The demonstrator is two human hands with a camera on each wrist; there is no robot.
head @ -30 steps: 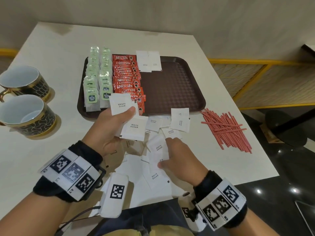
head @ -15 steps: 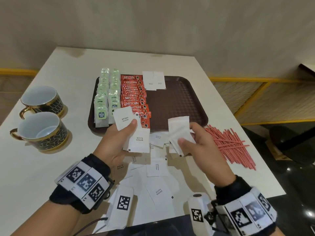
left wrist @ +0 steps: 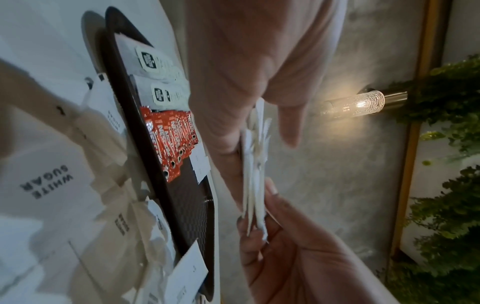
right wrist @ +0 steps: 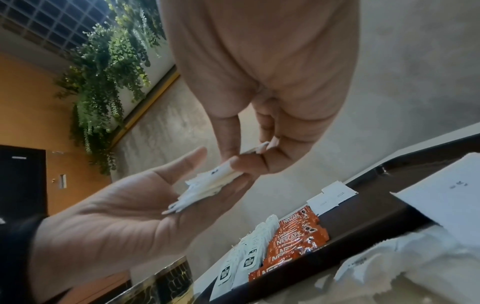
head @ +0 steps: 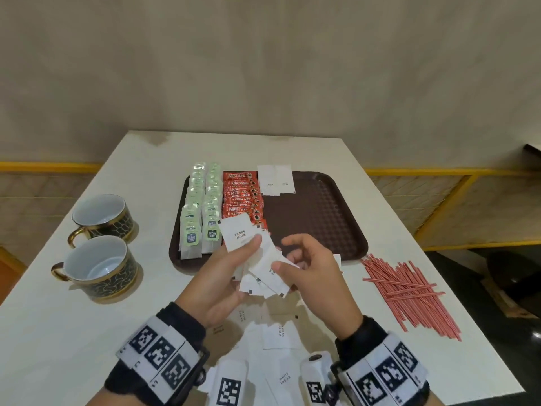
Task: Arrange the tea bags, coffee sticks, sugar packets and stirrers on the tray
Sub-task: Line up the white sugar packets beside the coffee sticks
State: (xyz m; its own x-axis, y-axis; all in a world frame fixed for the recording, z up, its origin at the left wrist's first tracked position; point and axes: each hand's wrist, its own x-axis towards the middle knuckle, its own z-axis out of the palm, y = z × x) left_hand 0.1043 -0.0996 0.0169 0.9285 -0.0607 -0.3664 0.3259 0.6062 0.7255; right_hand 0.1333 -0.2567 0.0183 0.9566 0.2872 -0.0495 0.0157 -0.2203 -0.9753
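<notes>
Our left hand (head: 218,276) and right hand (head: 314,269) pinch the sugar packets (head: 260,268); the tray (head: 348,230) lies just beyond them.

Both hands hold a fanned stack of white sugar packets (head: 257,259) above the table (head: 87,332). The left hand (head: 216,276) pins it by thumb; the right hand (head: 316,276) pinches its edge.

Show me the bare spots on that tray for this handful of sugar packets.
The tray's right half is bare brown, bordered by the coffee sticks on its left and two sugar packets at the far edge. The left half is crowded with tea bags. Loose packets crowd the table before it.
</notes>
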